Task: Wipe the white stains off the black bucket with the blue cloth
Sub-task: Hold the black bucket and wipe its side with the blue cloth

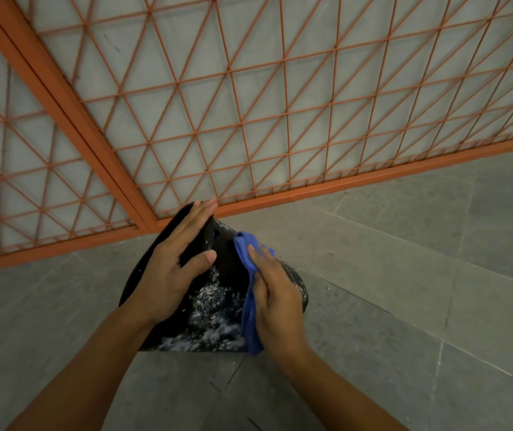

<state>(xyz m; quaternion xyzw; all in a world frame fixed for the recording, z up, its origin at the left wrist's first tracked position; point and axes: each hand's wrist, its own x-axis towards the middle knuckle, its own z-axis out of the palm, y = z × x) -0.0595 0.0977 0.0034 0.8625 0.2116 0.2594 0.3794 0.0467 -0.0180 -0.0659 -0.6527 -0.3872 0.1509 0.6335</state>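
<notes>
Wiping a stained black bucket on a tiled floor

The left hand (pixel 172 269) lies flat, fingers spread, steadying the black bucket (pixel 217 306); the right hand (pixel 275 301) presses the blue cloth (pixel 249 293) to its side. The white stains (pixel 214 318) sit just left of the cloth, nearer the right hand. No writing is legible.

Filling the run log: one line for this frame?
left hand steadies black bucket | right hand presses blue cloth on bucket | white stains remain
</notes>
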